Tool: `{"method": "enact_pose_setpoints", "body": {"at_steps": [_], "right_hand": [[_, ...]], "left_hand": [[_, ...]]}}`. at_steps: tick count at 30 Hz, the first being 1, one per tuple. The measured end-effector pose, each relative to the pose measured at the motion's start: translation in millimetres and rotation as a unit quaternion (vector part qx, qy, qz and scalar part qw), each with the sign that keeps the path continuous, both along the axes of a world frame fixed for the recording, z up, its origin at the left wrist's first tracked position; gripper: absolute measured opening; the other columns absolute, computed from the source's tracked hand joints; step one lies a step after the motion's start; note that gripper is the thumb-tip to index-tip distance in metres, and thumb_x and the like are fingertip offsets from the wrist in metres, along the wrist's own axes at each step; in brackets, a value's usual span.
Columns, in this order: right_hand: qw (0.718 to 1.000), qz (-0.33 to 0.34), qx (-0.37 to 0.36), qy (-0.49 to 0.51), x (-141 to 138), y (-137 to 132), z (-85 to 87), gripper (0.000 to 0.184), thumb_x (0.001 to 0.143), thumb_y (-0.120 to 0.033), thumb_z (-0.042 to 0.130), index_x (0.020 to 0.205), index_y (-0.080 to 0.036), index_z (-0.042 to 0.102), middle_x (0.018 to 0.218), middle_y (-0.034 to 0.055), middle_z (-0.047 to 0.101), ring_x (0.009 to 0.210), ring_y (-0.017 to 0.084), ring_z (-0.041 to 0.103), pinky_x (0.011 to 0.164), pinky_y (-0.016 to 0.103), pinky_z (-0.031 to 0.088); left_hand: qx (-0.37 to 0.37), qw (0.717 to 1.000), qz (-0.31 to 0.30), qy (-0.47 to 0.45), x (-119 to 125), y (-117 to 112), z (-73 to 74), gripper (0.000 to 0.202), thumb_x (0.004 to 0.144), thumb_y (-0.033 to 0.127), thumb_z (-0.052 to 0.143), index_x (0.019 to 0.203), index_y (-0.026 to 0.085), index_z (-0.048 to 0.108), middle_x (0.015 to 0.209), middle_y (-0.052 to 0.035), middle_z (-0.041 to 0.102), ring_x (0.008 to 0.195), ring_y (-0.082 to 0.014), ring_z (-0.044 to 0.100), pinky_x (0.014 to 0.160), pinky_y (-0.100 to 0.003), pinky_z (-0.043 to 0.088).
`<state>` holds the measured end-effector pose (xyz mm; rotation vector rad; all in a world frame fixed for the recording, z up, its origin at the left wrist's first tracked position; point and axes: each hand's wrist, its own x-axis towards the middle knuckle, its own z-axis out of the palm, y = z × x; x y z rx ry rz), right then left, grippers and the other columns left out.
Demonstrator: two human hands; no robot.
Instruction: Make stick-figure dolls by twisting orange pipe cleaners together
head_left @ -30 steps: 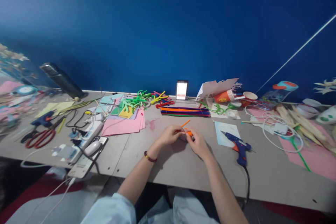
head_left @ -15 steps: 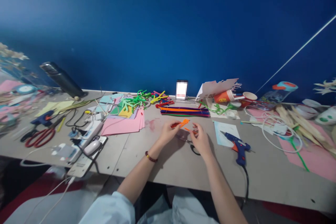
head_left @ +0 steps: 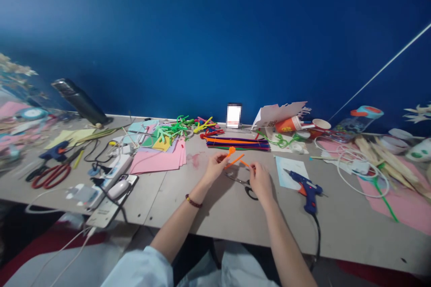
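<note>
Scissors (head_left: 241, 181) lie close by, seemingly for quick reach. The left hand (head_left: 215, 168) pinches orange pieces (head_left: 235, 161), the right hand (head_left: 260, 181) grips an orange strip (head_left: 244, 163), ends apparently left exposed for handling.

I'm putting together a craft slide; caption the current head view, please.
Left hand and right hand hold orange pipe cleaners, with black-handled scissors and a blue glue gun lying nearby.

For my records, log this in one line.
left hand: holds orange piece | right hand: holds orange strip | black-handled scissors: on table
</note>
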<state>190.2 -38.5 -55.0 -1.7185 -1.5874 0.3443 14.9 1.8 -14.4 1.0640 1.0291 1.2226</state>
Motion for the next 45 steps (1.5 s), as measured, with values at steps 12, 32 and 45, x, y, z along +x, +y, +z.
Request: {"method": "enact_pose_setpoints", "body": {"at_steps": [12, 32, 45], "right_hand": [[0.901, 0.079, -0.037, 0.425, -22.6, -3.0, 20.4, 0.034, 0.071, -0.053, 0.063, 0.079, -0.021, 0.055, 0.068, -0.0015, 0.058, 0.062, 0.014, 0.056, 0.06, 0.027, 0.049], [0.865, 0.001, -0.061, 0.497, -24.6, -3.8, 23.1, 0.044, 0.058, -0.047, 0.077, 0.081, -0.022, 0.05, 0.06, -0.002, 0.067, 0.052, 0.016, 0.061, 0.054, 0.028, 0.048], [0.897, 0.012, -0.04, 0.439, -27.6, -4.3, 21.3, 0.042, 0.06, -0.047, 0.074, 0.085, -0.021, 0.053, 0.069, 0.0005, 0.068, 0.055, 0.015, 0.059, 0.05, 0.026, 0.047]], "left_hand": [[-0.137, 0.985, -0.071, -0.078, 4.9, -4.7, 2.7, 0.028, 0.06, 0.032, 0.079, 0.077, 0.011, 0.07, 0.062, -0.0059, 0.065, 0.053, -0.0115, 0.055, 0.058, -0.028, 0.046], [-0.046, 0.992, -0.108, -0.049, 20.1, -18.4, -6.7, 0.031, 0.061, 0.039, 0.079, 0.072, 0.011, 0.072, 0.07, -0.0101, 0.068, 0.062, -0.0155, 0.06, 0.063, -0.03, 0.047], [-0.068, 0.994, -0.08, -0.04, 20.6, -19.7, -7.1, 0.034, 0.061, 0.045, 0.077, 0.069, 0.014, 0.064, 0.061, -0.0043, 0.063, 0.054, -0.0142, 0.059, 0.056, -0.029, 0.048]]}}
